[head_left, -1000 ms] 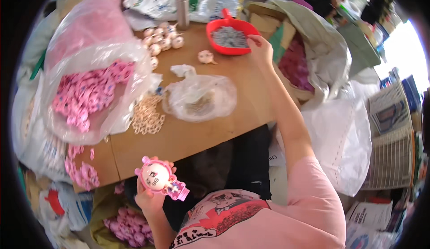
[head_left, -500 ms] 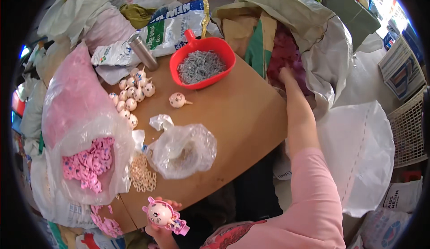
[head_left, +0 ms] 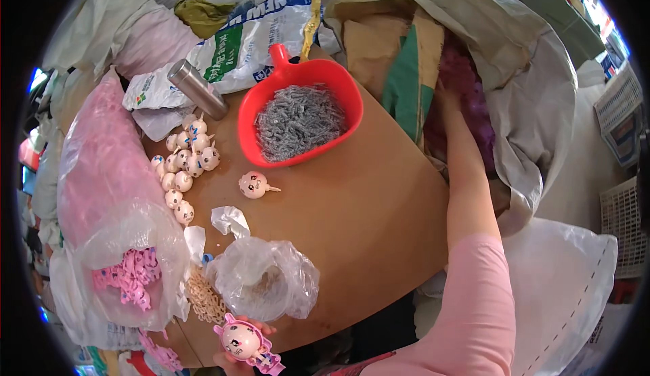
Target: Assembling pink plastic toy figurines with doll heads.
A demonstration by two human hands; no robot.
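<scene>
My left hand is at the lower edge, wrapped round a pink toy case with small ears. A cream ball-shaped doll head with a printed face sits in that case, with a small body below it. My right arm stretches far forward into a large pale woven sack. Inside the sack my right hand is among dark pink pieces, in shadow; its fingers are hidden. Nearest on the brown table lies one loose doll head with a peg.
A red scoop-shaped tray holds grey metal springs. Several doll heads lie left of it, beside a steel flask. A clear plastic bag, cream chain-like parts and a bag of pink parts lie nearer.
My right hand has gone deeper into the sack. The view has shifted, so the table things appear lower. My left hand still holds the pink toy case.
</scene>
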